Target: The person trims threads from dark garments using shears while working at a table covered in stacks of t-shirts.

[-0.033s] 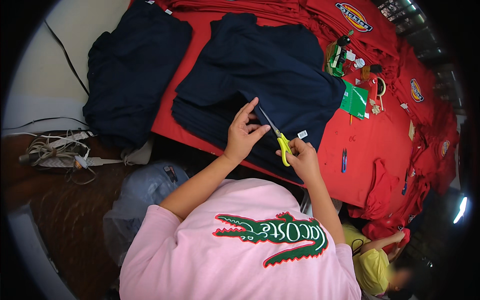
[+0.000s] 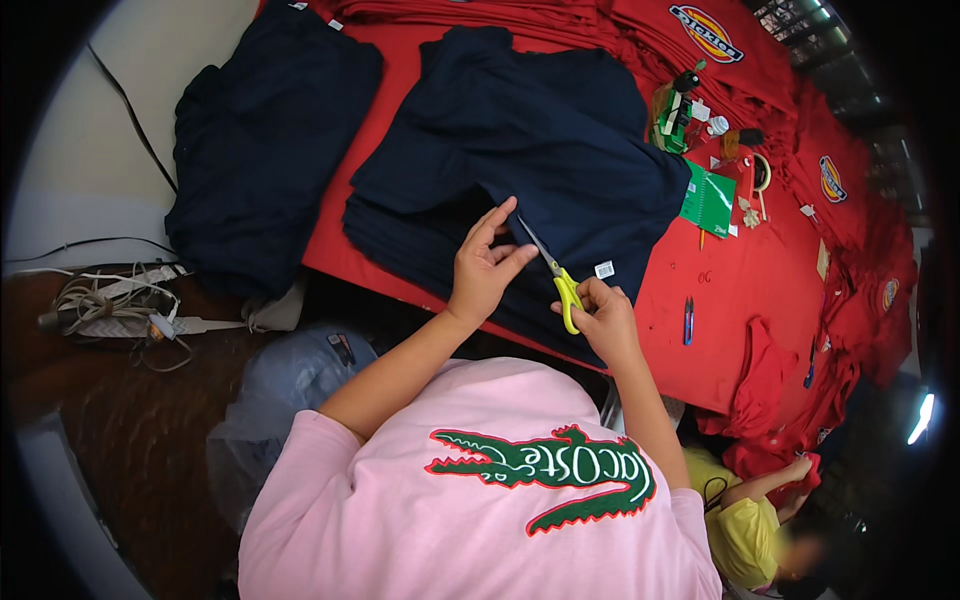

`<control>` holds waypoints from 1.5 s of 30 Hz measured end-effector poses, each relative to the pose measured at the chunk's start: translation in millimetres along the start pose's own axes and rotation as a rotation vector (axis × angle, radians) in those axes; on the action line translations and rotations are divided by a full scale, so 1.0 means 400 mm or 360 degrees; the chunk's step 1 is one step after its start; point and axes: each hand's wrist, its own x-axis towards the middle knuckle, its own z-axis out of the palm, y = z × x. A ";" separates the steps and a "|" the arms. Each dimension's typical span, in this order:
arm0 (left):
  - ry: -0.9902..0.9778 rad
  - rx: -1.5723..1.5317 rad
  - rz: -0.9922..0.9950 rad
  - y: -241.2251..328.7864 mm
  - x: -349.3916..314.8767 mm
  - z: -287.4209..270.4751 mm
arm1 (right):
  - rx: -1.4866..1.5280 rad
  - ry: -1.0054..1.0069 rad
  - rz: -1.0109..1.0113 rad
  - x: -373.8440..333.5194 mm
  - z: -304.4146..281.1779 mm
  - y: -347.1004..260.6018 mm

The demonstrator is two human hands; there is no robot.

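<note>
A navy blue garment [image 2: 540, 120] lies spread over a stack of dark folded cloth on the table. At its near edge, my left hand [image 2: 486, 262] grips the cloth, index finger and thumb pointing toward the scissors' blades. In my right hand [image 2: 606, 318] are scissors [image 2: 567, 295] with yellow-green handles. Their blades point up and left along the edge of the garment, close to my left thumb. A small white label [image 2: 604, 269] shows on the garment just above my right hand.
Another navy pile [image 2: 270, 140] lies at left. On the red tabletop [image 2: 665, 345] rest a blue cutter [image 2: 689, 321], a green notebook [image 2: 710, 200] and a tape roll [image 2: 762, 173]. Red shirts [image 2: 700, 60] are stacked behind. Tangled cables [image 2: 95, 300] sit at lower left; a person in yellow [image 2: 740, 530] works at lower right.
</note>
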 end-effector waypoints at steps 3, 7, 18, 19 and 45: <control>0.0054 0.0010 -0.0003 -0.012 0.011 -0.022 | -0.0066 0.0015 -0.0051 -0.004 0.002 -0.019; -0.0024 -0.0025 -0.0039 -0.003 0.010 -0.030 | -0.0063 0.0110 -0.0128 0.010 0.007 -0.055; 0.0118 -0.0051 -0.0076 0.006 0.007 -0.056 | -0.0029 -0.0015 -0.0151 0.025 0.024 -0.026; 0.0174 -0.0064 -0.0100 -0.007 0.008 -0.062 | -0.0039 -0.0029 -0.0164 0.027 0.025 -0.027; 0.0158 0.0119 0.0127 0.017 0.049 -0.103 | -0.0161 -0.0021 -0.0323 0.109 0.020 -0.139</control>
